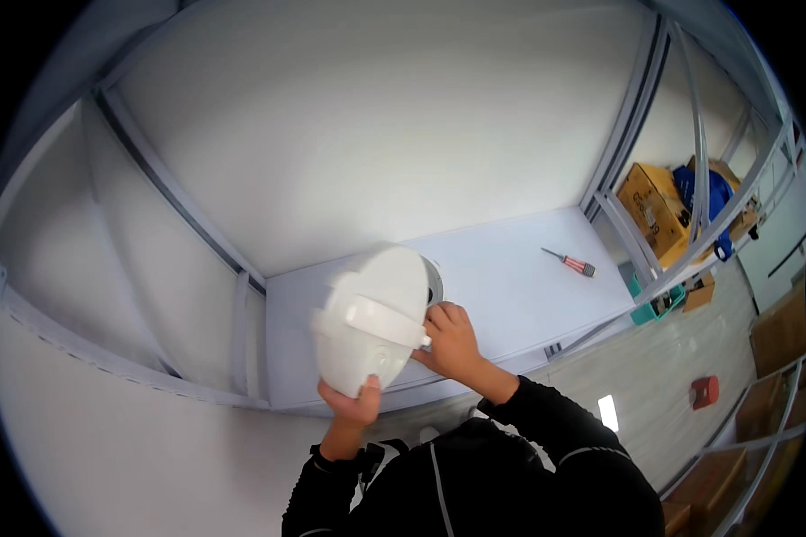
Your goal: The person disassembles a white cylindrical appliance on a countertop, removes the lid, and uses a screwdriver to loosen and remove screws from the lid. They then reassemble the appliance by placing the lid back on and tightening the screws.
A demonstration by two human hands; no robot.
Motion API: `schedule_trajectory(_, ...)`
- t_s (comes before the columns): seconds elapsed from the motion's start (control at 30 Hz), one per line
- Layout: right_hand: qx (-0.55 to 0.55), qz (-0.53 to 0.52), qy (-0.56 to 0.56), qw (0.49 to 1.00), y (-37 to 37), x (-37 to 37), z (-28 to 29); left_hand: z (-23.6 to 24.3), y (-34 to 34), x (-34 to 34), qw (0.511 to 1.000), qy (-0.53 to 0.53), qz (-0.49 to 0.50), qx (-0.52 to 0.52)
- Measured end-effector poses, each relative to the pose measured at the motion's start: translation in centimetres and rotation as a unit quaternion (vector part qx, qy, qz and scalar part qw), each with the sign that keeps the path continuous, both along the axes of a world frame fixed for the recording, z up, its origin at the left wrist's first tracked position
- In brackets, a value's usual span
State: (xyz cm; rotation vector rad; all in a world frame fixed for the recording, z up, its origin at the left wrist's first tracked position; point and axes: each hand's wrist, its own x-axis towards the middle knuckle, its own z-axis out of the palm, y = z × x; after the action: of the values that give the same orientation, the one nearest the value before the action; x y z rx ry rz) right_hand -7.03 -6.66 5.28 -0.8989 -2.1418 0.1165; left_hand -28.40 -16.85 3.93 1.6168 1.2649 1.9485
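Observation:
A white rounded appliance (374,356) with a wide handle-like band across it is tilted up over the near left part of the white table (510,295). My left hand (356,403) grips its lower edge, thumb on the near face. At its right side, my right hand (450,340) has its fingers bent against the end of the band; what lies under the fingertips is hidden. Partly behind the appliance, a round part with a grey rim (435,279) shows on the table. A screwdriver (570,262) with a red striped handle lies farther right, apart from both hands.
Metal frame posts (175,188) and a white back panel (385,116) enclose the table. Beyond its right end are a yellow-brown box (651,213), a blue bag (703,197) and a teal basket (658,304). A red stool (705,391) stands on the floor, near shelved cardboard boxes (707,483).

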Motion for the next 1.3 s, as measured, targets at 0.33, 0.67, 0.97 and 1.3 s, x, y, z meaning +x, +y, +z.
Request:
schedule_trajectory(0.33,-0.065,0.109,0.014,0.992,-0.3,0.2,2.7,5.8,0.6,-0.3,0.966,-0.245,-0.075,0.004)
schedule_trajectory(0.67,-0.066,0.105,-0.049,0.991,3.6,5.2,1.4,5.2,1.1,0.5,0.95,-0.292,-0.104,0.043)
schedule_trajectory(0.97,0.042,-0.036,-0.018,0.998,-1.4,0.8,0.3,3.0,1.0,0.2,0.947,-0.317,-0.047,-0.002)
schedule_trajectory(1.3,-0.081,0.052,0.072,0.993,0.2,0.3,1.4,5.1,1.3,0.9,0.942,-0.327,-0.075,0.027)
